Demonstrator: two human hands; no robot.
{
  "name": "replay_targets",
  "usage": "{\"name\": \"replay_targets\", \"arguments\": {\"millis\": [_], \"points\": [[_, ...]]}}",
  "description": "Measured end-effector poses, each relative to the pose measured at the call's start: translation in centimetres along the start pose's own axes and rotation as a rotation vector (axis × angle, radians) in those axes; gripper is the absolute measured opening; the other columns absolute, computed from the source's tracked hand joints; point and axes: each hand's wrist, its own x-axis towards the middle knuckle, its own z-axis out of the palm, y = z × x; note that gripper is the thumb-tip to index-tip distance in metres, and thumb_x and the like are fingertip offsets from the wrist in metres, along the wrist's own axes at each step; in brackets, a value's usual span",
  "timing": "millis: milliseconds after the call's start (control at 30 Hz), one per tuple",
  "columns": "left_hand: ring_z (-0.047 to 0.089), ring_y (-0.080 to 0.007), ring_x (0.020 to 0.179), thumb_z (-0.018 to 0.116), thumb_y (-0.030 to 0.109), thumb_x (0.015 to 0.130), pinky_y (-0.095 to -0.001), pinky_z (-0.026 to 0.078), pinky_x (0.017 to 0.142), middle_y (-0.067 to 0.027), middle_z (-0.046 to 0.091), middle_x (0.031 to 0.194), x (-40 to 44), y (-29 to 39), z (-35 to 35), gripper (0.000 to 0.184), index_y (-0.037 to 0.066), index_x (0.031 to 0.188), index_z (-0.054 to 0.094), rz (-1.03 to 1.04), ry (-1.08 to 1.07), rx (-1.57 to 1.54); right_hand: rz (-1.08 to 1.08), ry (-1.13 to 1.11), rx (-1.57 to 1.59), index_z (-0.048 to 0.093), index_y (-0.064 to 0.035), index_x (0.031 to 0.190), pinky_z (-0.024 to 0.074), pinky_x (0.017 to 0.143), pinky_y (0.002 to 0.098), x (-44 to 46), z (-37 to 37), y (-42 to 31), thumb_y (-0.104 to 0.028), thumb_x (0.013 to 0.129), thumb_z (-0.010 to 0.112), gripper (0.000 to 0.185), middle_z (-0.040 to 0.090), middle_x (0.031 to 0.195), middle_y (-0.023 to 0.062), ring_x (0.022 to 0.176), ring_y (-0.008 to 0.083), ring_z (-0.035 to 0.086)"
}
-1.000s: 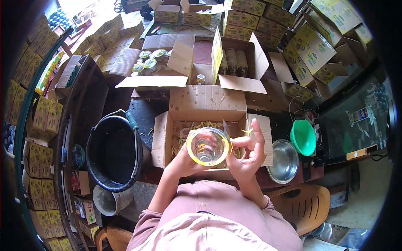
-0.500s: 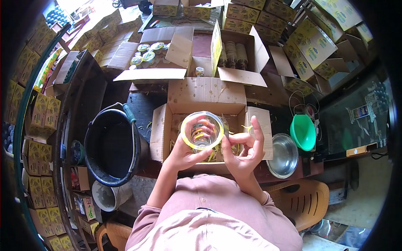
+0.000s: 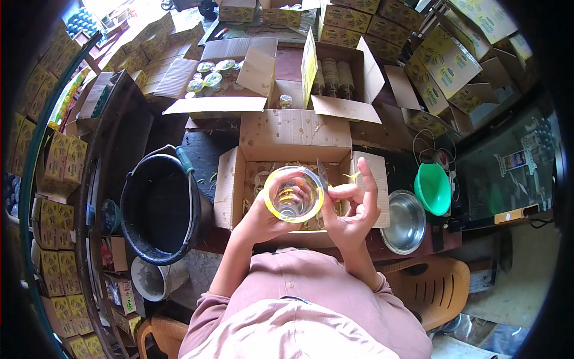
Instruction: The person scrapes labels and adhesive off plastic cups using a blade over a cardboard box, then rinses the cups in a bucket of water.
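Note:
A clear round container (image 3: 293,194) with a yellow rim is held by my left hand (image 3: 263,214), fingers wrapped round its far side. Close to the rim on the right, my right hand (image 3: 348,218) pinches a thin flat blade (image 3: 322,172), with one finger raised. A small yellow strip (image 3: 353,177) clings near that finger. Below both hands stands an open cardboard box (image 3: 296,133) with yellowish strips inside.
A black bucket (image 3: 158,209) stands left, a pale bucket (image 3: 156,279) below it. To the right are a metal bowl (image 3: 403,222) and a green bowl (image 3: 432,189). Farther back, open boxes hold lidded containers (image 3: 212,79) and stacked cups (image 3: 345,81).
The container was tilted and moved left, then came back toward my right hand and the blade. Both hands keep their hold. The view has shifted slightly.

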Motion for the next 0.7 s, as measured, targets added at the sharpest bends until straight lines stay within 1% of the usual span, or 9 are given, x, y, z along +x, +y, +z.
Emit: {"name": "replay_targets", "arguments": {"millis": [133, 167, 267, 367, 467, 500, 600, 633, 700], "points": [[0.052, -0.0143, 0.095, 0.072, 0.003, 0.059, -0.0278, 0.043, 0.086, -0.0079, 0.048, 0.107, 0.0, -0.4, 0.0, 0.075, 0.002, 0.124, 0.035, -0.027, -0.036, -0.028, 0.035, -0.014, 0.026, 0.031, 0.0046, 0.129, 0.0489, 0.066, 0.0223, 0.0, -0.1, 0.0, 0.006, 0.065, 0.067, 0.073, 0.062, 0.068, 0.0081, 0.064, 0.0124, 0.062], [0.051, -0.0148, 0.095, 0.072, 0.005, 0.060, -0.0280, 0.043, 0.085, -0.0085, 0.045, 0.108, 0.0, -0.3, 0.0, 0.077, 0.002, 0.126, 0.032, -0.056, -0.058, -0.078, 0.035, -0.017, 0.025, 0.031, 0.0045, 0.129, 0.0491, 0.065, 0.0222, 0.0, -0.1, 0.1, 0.006, 0.065, 0.066, 0.073, 0.062, 0.069, 0.0082, 0.064, 0.0123, 0.062], [0.049, -0.0162, 0.099, 0.070, 0.005, 0.063, -0.0294, 0.042, 0.087, -0.0088, 0.040, 0.110, -0.4, -1.5, 0.3, 0.073, 0.002, 0.124, 0.030, -0.047, 0.007, -0.164, 0.065, -0.002, 0.046, 0.030, 0.0044, 0.130, 0.0494, 0.063, 0.0224, 0.1, 0.0, -0.1, 0.006, 0.065, 0.066, 0.074, 0.062, 0.068, 0.0082, 0.064, 0.0118, 0.062], [0.047, -0.0175, 0.104, 0.069, 0.004, 0.066, -0.0306, 0.041, 0.089, -0.0093, 0.037, 0.112, -0.1, -1.5, 0.6, 0.065, 0.003, 0.119, 0.031, 0.050, -0.001, -0.197, 0.073, 0.026, 0.057, 0.030, 0.0052, 0.129, 0.0487, 0.064, 0.0218, 0.1, 0.2, -0.3, 0.006, 0.065, 0.066, 0.074, 0.062, 0.068, 0.0079, 0.064, 0.0115, 0.062], [0.045, -0.0183, 0.106, 0.069, 0.005, 0.067, -0.0316, 0.039, 0.091, -0.0097, 0.037, 0.111, -0.2, -1.7, 0.5, 0.060, 0.003, 0.116, 0.033, -0.017, 0.072, -0.141, 0.035, 0.041, 0.013, 0.030, 0.0063, 0.129, 0.0479, 0.065, 0.0212, -0.1, 0.2, -0.2, 0.006, 0.066, 0.066, 0.073, 0.062, 0.067, 0.0076, 0.063, 0.0114, 0.061], [0.046, -0.0191, 0.107, 0.068, 0.005, 0.069, -0.0319, 0.038, 0.092, -0.0106, 0.038, 0.113, -0.2, -1.7, 0.3, 0.062, 0.003, 0.120, 0.031, -0.022, 0.062, -0.129, 0.036, 0.046, 0.005, 0.030, 0.0065, 0.129, 0.0477, 0.065, 0.0212, -0.2, 0.1, -0.2, 0.006, 0.066, 0.066, 0.073, 0.062, 0.067, 0.0075, 0.063, 0.0114, 0.061], [0.045, -0.0196, 0.109, 0.065, 0.004, 0.073, -0.0322, 0.037, 0.093, -0.0115, 0.040, 0.116, -0.2, -0.8, 0.5, 0.064, 0.002, 0.125, 0.029, -0.085, 0.083, -0.250, 0.037, 0.061, -0.019, 0.029, 0.0071, 0.128, 0.0475, 0.066, 0.0212, -0.5, 0.1, -0.3, 0.006, 0.067, 0.066, 0.072, 0.062, 0.066, 0.0074, 0.063, 0.0116, 0.062], [0.045, -0.0197, 0.111, 0.062, 0.003, 0.075, -0.0325, 0.036, 0.094, -0.0121, 0.040, 0.118, -0.2, -1.0, 0.4, 0.064, 0.001, 0.128, 0.026, -0.050, 0.066, -0.220, 0.036, 0.067, -0.027, 0.029, 0.0072, 0.128, 0.0476, 0.066, 0.0214, -0.5, 0.2, -0.5, 0.006, 0.067, 0.066, 0.072, 0.062, 0.066, 0.0074, 0.062, 0.0117, 0.062], [0.045, -0.0198, 0.110, 0.062, 0.003, 0.075, -0.0324, 0.036, 0.094, -0.0124, 0.040, 0.118, -0.2, -0.9, 0.6, 0.063, 0.000, 0.128, 0.026, -0.062, 0.076, -0.248, 0.012, 0.075, -0.042, 0.029, 0.0070, 0.128, 0.0468, 0.065, 0.0207, -0.5, 0.5, -0.5, 0.007, 0.066, 0.067, 0.073, 0.061, 0.065, 0.0060, 0.061, 0.0109, 0.061]]}}
